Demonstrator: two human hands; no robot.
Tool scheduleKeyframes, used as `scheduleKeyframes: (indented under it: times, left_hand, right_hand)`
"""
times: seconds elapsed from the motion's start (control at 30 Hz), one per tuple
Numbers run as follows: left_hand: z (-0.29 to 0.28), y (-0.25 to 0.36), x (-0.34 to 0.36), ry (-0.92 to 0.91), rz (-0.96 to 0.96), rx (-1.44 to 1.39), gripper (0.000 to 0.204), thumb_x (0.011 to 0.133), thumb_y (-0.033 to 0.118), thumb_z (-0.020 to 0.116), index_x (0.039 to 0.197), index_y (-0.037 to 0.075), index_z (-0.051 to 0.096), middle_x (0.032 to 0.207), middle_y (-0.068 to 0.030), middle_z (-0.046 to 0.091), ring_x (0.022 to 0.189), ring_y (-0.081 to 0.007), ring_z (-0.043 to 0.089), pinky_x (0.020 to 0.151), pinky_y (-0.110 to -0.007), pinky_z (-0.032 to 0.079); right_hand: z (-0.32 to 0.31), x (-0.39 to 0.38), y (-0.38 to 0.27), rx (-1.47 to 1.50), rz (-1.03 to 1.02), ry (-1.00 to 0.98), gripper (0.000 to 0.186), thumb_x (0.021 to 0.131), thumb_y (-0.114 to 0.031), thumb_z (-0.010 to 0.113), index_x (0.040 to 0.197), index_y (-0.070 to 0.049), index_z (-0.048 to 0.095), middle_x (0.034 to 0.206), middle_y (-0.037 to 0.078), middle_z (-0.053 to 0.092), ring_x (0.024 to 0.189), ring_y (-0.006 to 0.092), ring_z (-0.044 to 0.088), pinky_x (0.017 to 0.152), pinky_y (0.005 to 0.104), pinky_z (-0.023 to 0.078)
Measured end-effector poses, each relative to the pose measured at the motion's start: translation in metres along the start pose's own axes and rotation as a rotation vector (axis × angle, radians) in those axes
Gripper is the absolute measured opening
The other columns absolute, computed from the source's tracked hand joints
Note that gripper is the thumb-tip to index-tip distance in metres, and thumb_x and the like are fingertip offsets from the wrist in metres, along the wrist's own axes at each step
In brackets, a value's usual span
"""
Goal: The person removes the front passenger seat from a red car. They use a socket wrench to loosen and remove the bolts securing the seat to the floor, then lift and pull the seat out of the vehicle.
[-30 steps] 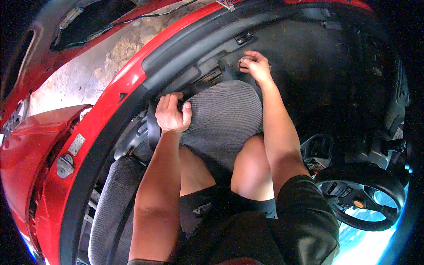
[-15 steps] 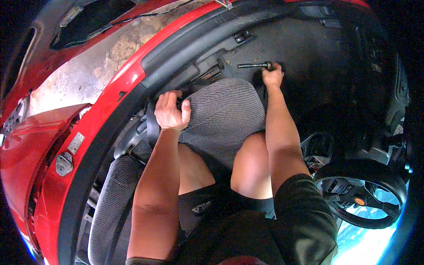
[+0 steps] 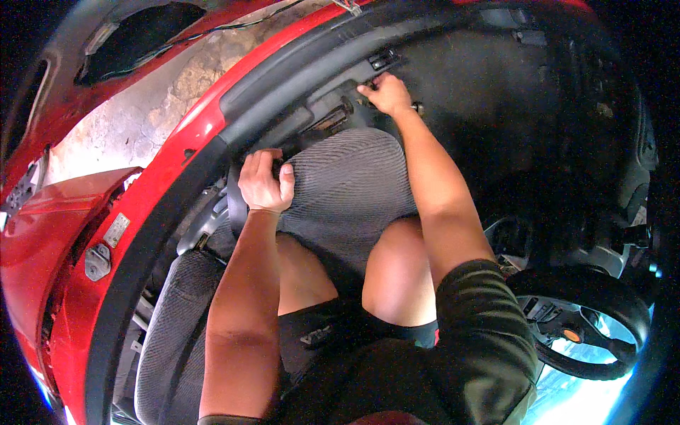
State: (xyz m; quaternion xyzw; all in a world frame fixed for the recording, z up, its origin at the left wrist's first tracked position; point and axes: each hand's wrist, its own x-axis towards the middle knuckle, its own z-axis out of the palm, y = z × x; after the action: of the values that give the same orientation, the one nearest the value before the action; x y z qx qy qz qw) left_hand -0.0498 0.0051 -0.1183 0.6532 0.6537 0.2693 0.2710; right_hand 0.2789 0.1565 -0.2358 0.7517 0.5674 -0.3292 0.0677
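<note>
Metal piece point(image 3: 418, 108) partly hidden under right hand point(image 3: 389, 94).

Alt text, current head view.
A person's bare right hand is near the dark car floor beside black sill trim, its grip unclear; the left hand rests at the left edge of a gray ribbed-fabric seat cushion. A glossy red metal body frame curves at left; a round black steering wheel, lower right.
</note>
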Motion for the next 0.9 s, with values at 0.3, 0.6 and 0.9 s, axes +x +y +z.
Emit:
scheduleKeyframes:
  times: [0.3,0.6,0.9]
  left_hand:
    - [0.002,-0.001,-0.001,0.008,0.018,0.003,0.038,0.095,0.040,0.057,0.100,0.004,0.067,0.093,-0.0156,0.066,0.085,-0.0395,0.063,0.077,-0.048,0.051]
    - [0.000,-0.003,-0.003,0.003,-0.003,0.003,0.033,0.093,0.037,0.060,0.099,0.005,0.067,0.093,-0.0140,0.067,0.084,-0.0384,0.063,0.076,-0.047,0.051]
    - [-0.002,-0.002,-0.004,-0.042,-0.014,0.002,0.029,0.095,0.030,0.059,0.104,0.003,0.068,0.096,-0.0175,0.068,0.090,-0.0406,0.064,0.081,-0.048,0.051]
  right_hand:
    - [0.006,-0.016,0.021,0.030,-0.096,-0.194,0.038,0.079,-0.029,0.078,0.112,-0.012,0.078,0.111,0.015,0.077,0.105,0.0353,0.074,0.096,0.0448,0.057]
    - [-0.010,-0.033,0.024,0.100,0.106,-0.013,0.056,0.078,-0.028,0.081,0.130,-0.012,0.070,0.123,0.017,0.074,0.119,0.0349,0.068,0.105,0.0472,0.053]
    - [0.002,-0.072,0.102,0.073,0.378,0.195,0.070,0.073,-0.012,0.084,0.137,-0.012,0.053,0.120,0.022,0.073,0.115,0.0416,0.069,0.101,0.0491,0.055]
